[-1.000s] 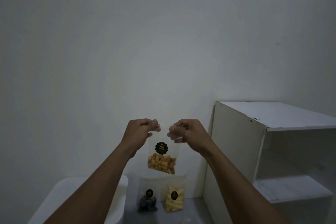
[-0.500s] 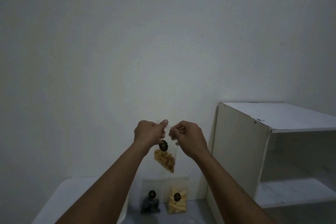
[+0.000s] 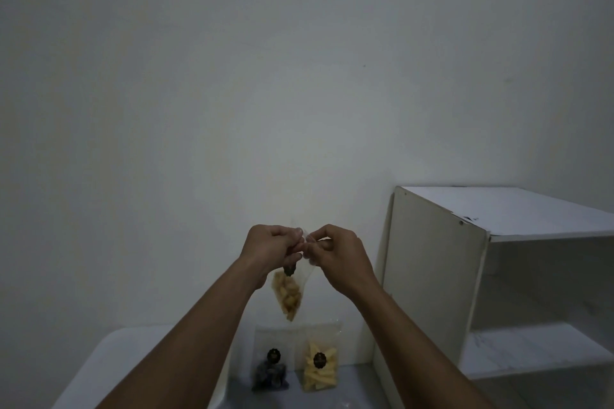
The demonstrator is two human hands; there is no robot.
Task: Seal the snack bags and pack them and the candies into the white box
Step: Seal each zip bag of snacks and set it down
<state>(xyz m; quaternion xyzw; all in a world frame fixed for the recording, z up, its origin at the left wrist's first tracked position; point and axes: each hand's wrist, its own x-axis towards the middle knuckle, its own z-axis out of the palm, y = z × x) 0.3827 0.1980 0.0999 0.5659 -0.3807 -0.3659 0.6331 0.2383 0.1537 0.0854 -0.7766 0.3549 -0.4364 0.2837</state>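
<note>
A plain room in what looks like a home, dimly lit. A bare, unadorned white wall [image 3: 299, 93] fills most of the view. On the right stands a white laminate shelf unit [image 3: 498, 276] with empty shelves; at near left a white surface [image 3: 109, 365], perhaps a box lid, sits beside a pale floor or tabletop.

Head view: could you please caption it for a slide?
Both hands pinch a clear snack bag top, raised above two bags leaning against the wall.
</note>
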